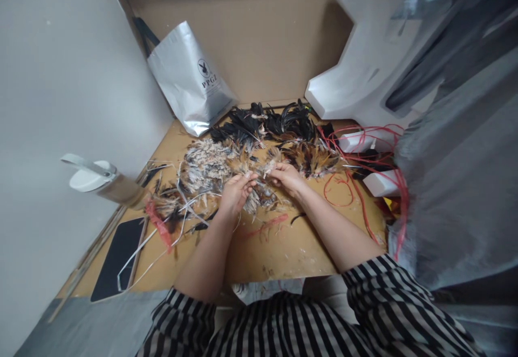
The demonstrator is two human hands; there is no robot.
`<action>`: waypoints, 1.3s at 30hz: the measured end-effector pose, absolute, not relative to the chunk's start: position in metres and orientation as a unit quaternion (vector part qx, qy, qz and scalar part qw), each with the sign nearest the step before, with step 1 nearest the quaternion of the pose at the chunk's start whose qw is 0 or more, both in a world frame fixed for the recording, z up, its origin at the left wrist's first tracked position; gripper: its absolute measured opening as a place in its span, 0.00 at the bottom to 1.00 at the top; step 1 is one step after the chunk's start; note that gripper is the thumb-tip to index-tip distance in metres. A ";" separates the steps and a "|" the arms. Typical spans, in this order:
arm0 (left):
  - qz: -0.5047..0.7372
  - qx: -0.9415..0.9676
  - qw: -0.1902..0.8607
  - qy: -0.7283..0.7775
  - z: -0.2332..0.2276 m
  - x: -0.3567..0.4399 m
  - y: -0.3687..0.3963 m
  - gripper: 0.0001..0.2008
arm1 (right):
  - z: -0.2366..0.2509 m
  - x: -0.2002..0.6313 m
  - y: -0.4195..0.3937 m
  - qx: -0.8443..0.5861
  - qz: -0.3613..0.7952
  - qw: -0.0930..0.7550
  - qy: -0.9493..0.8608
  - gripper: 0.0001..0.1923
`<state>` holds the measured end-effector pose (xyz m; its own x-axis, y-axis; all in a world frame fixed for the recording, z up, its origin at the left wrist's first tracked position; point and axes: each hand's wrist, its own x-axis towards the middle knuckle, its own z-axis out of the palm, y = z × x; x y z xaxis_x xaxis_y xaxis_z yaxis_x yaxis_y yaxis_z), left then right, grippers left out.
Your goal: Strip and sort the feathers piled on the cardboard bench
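Observation:
Both my hands are close together over piles of feathers on a tan table (pixel 299 254). My left hand (pixel 238 190) is closed, its fingertips pinching what look like brown feathers (pixel 240 163). My right hand (pixel 286 177) is closed too, with a pale, fluffy feather tuft (pixel 272 163) at its fingertips. Speckled grey-and-cream feathers (pixel 206 162) lie heaped to the left of my hands. Behind them is a pile of black feathers (pixel 291 122), and golden-brown feathers (pixel 311 157) lie beyond my right hand. The exact grip of the fingertips is too small to make out.
At the back left stands a silver bag (pixel 188 81). A lidded cup (pixel 117 184) and a dark phone (pixel 119 257) are on the left, with white strips (pixel 184 206) nearby. Red strings (pixel 364 211) tangle on the right, beside white blocks (pixel 382 183) and grey fabric (pixel 465 157).

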<state>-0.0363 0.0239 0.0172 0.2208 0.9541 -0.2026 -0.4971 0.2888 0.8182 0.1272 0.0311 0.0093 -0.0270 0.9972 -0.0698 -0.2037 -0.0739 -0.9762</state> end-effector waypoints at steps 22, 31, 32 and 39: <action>0.410 0.364 0.753 0.364 0.017 -0.032 0.018 0.08 | 0.005 0.117 0.028 -0.407 0.514 0.546 -0.521 0.10; 0.433 0.380 0.728 0.371 0.014 -0.033 0.021 0.09 | 0.017 0.121 0.022 -0.391 0.607 0.498 -0.480 0.13; 0.434 0.382 0.727 0.370 0.014 -0.034 0.021 0.09 | 0.020 0.123 0.021 -0.375 0.629 0.490 -0.473 0.15; 0.419 0.390 0.735 0.363 0.017 -0.034 0.019 0.10 | 0.027 0.125 0.017 -0.307 0.686 0.465 -0.467 0.19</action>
